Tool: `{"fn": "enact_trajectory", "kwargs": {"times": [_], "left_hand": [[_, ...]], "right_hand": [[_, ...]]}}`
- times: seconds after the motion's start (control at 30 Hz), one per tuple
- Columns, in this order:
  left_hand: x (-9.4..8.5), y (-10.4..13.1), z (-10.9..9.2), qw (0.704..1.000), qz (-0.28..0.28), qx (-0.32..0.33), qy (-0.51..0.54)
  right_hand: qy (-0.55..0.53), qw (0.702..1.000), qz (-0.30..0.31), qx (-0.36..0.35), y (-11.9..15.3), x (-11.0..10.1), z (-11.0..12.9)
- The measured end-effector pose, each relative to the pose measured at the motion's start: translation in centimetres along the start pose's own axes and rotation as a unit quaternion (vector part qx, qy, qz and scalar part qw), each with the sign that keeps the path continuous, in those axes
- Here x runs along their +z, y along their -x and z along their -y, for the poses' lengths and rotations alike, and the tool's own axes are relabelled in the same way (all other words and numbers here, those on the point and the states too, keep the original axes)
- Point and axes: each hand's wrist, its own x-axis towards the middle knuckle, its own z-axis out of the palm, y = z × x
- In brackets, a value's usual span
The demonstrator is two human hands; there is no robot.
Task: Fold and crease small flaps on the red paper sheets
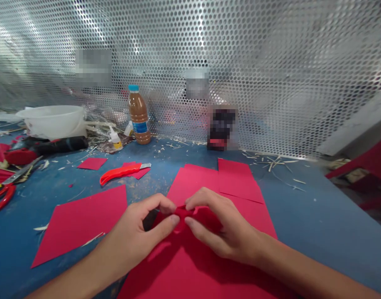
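Observation:
Both hands meet in the middle, over large red paper sheets (190, 270) on the blue table. My left hand (147, 224) pinches a small piece of red paper (183, 212) between thumb and fingers. From the other side my right hand (218, 226) pinches the same piece, its fingertips close to the left ones. The piece looks bent or folded, and the hands cover part of it. Beyond the hands, a smaller red sheet (238, 178) lies on the large ones. Another red sheet (87, 220) lies flat to the left of my left hand.
An orange utility knife (123, 172), blade out, lies beyond my left hand. Farther back stand a brown bottle (139, 118), a small glue bottle (115, 139) and a white tub (53, 120). Red-handled scissors (5, 199) lie far left. A perforated metal panel (271, 83) rises behind.

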Motion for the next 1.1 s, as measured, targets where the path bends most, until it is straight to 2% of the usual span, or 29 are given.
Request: {"fn": "enact_trajectory", "kwargs": {"times": [0.13,0.2,0.63,0.93,1.1], "left_hand": [[0.2,-0.1,0.0,0.999,-0.034,-0.024,0.027],[0.2,-0.1,0.2,0.998,-0.041,-0.029,0.043],[1.0,0.0,1.0,0.981,-0.008,-0.054,0.185],[0.8,-0.1,0.5,0.995,-0.004,-0.030,0.095],[0.8,-0.1,0.8,0.995,0.006,-0.026,0.098]], "right_hand": [[-0.084,0.990,-0.003,0.114,-0.1,0.5,0.8],[-0.089,0.986,0.014,0.143,-0.3,0.6,1.0],[-0.146,0.969,0.031,0.194,-0.9,0.2,1.2],[-0.150,0.958,0.014,0.243,-0.7,0.3,0.8],[-0.152,0.958,0.016,0.242,-0.7,0.3,0.8]]}}
